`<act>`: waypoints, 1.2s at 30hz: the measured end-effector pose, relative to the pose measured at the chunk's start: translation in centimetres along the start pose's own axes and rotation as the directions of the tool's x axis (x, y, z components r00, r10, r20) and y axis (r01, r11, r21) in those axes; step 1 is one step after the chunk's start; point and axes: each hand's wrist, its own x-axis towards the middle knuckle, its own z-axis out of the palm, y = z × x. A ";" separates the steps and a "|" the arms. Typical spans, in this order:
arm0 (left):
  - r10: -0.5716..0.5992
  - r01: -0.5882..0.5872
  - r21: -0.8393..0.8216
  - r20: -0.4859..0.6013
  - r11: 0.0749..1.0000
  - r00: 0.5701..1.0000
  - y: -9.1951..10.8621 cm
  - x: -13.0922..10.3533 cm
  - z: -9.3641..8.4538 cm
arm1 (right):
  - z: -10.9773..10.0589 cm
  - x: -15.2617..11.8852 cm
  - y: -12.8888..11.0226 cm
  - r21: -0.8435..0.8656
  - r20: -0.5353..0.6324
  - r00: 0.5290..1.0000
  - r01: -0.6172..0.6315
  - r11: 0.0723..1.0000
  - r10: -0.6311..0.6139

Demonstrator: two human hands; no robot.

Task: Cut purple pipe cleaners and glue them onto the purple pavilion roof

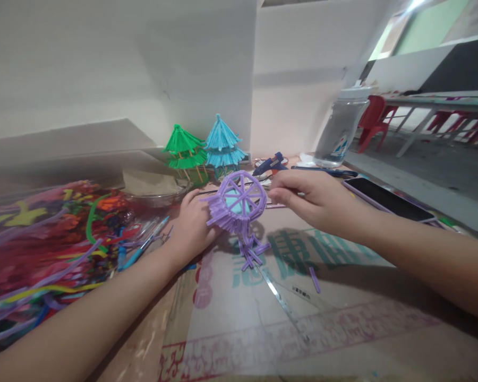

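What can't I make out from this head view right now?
- Left hand: fingertips hidden behind the purple pipe-cleaner roof, so the grip is unclear.
- Right hand: fingertips motion-blurred at the roof's rim; whether they pinch anything is unclear.
- Pipe-cleaner pile: blurred and cut off by the left edge.
- Water bottle: label too small to read.
- Phone: dark screen, far end blurred.

Three pagodas: purple (236, 204), green (184, 148), blue (223, 144); one bottle (341, 130); one phone (388, 198).

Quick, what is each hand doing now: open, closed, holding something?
Left hand: closed on the purple pipe-cleaner model.
Right hand: fingers pinched at the model's rim; the grip cannot be told.
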 end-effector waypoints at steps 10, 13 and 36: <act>-0.038 0.039 -0.023 0.047 0.999 0.998 -0.6 0.0 0.5 | 0.8 0.2 2.3 0.008 0.035 0.983 -0.179 0.984 0.178; -0.026 0.027 -0.014 0.044 1.000 0.999 -0.7 0.0 0.6 | 0.7 0.2 1.9 0.045 0.073 0.982 -0.180 0.983 0.176; -0.035 0.038 -0.222 0.015 0.974 0.999 -0.1 1.0 -0.1 | -1.6 0.3 0.8 -0.354 -0.120 0.992 -0.017 0.935 -0.028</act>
